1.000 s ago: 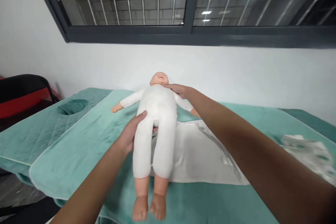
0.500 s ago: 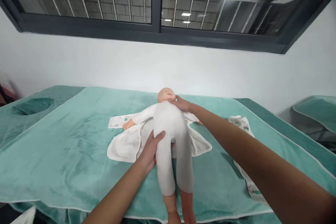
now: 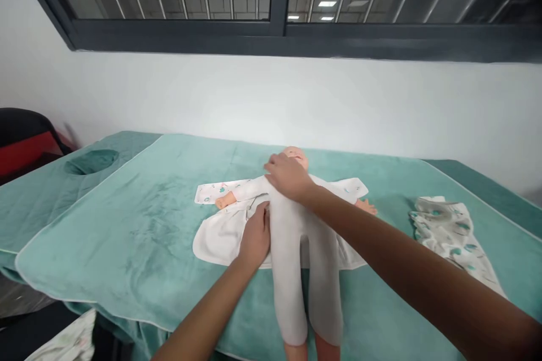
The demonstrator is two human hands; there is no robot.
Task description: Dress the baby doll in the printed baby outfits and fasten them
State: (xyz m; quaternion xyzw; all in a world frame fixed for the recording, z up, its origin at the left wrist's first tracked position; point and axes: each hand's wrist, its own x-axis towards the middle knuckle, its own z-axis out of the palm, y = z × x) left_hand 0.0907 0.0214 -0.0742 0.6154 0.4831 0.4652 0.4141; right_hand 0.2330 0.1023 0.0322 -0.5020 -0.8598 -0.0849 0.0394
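A baby doll [image 3: 285, 242] in a white bodysuit lies on its back, its head toward the wall and its arms spread. Under it, a white baby top [image 3: 220, 237] with a small print on its sleeves is spread open. My right hand [image 3: 290, 176] rests across the doll's upper chest and neck, its fingers stretched toward the shoulder on the left. Beside the doll's waist is my left hand [image 3: 256, 237], its fingers curled in against the doll's side. Whether it pinches cloth there is hidden.
A teal blanket [image 3: 139, 225] covers the bed, which stands against a white wall under a barred window. Printed white baby clothing [image 3: 453, 234] lies on the right. At the lower left is another printed cloth [image 3: 70, 341]; a black and red chair [image 3: 29, 144] stands at far left.
My right hand has moved from beside the doll's head and neck onto its upper chest. The left has shifted from the doll's thigh up to its waist. The camera view has shifted.
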